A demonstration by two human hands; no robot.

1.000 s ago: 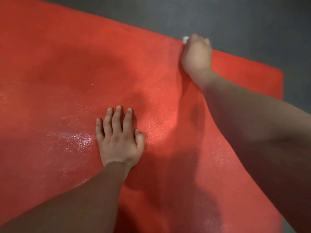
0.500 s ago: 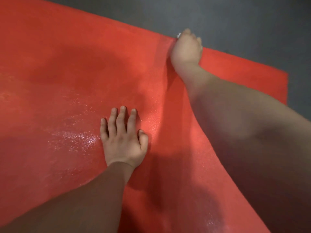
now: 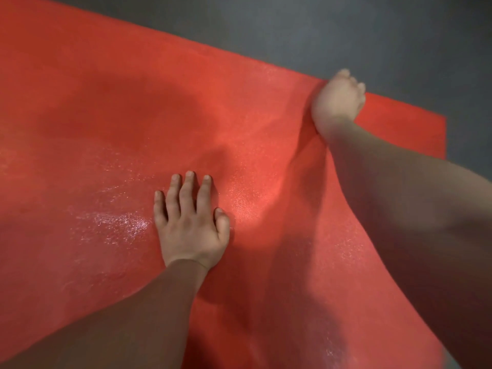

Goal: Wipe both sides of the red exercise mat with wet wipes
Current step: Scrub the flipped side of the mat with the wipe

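The left hand point(image 3: 190, 230) lies flat, fingers straight, on the mat point(image 3: 106, 102); the right hand point(image 3: 338, 102) curls, blurred, at its far edge, grip unclear.

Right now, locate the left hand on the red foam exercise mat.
In the head view, the left hand lies flat on the red exercise mat at lower centre, just right of a glistening wet patch, nearer than the right hand.

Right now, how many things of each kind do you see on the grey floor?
Mat: 1
Hands: 2 (left hand, right hand)
Wipes: 0 in view
Total: 3
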